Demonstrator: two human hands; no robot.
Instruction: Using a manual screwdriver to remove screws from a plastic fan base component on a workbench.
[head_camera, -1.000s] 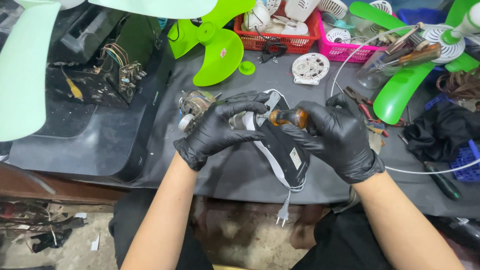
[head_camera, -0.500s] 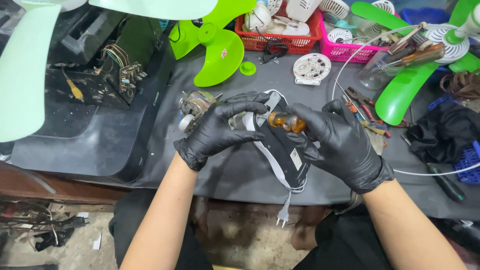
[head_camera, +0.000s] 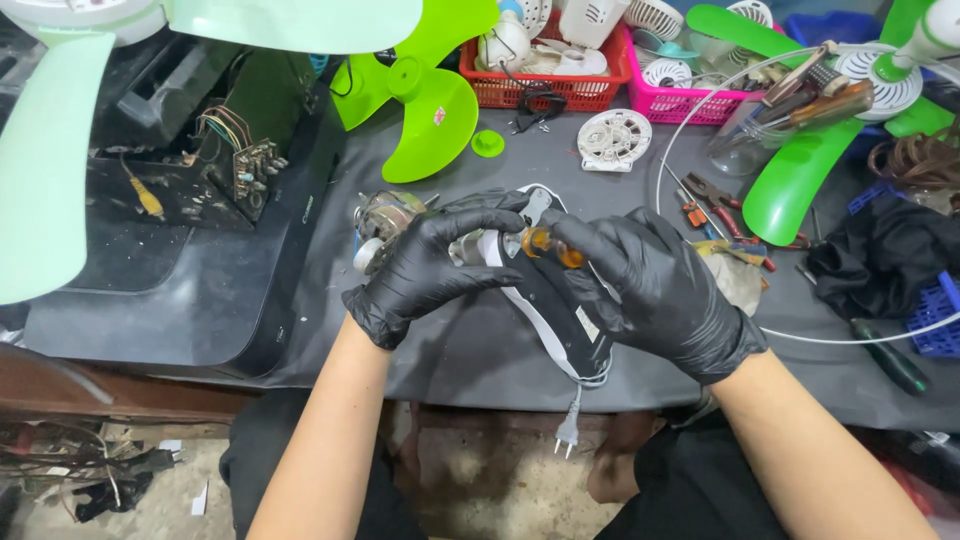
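Both my hands wear black gloves over the dark workbench (head_camera: 480, 350). My left hand (head_camera: 430, 265) grips a small fan motor (head_camera: 385, 225) with a metal body and shaft, pressed against a black and white housing part (head_camera: 560, 310). My right hand (head_camera: 650, 285) is closed around a screwdriver with an amber handle (head_camera: 545, 245), its tip hidden between my hands near the motor. A grey cord wraps the housing and its plug (head_camera: 568, 435) hangs over the bench's front edge.
A bright green fan blade (head_camera: 425, 100) lies behind the motor, another (head_camera: 800, 170) at the right. Red basket (head_camera: 545, 90) and pink basket (head_camera: 690, 100) stand at the back. Pliers (head_camera: 715, 195), a circuit board (head_camera: 245, 165), black cloth (head_camera: 880, 260) and a pale fan blade (head_camera: 40, 180) surround me.
My right hand with the screwdriver has shifted slightly left, closer onto the motor. My left hand and the motor have stayed in place.
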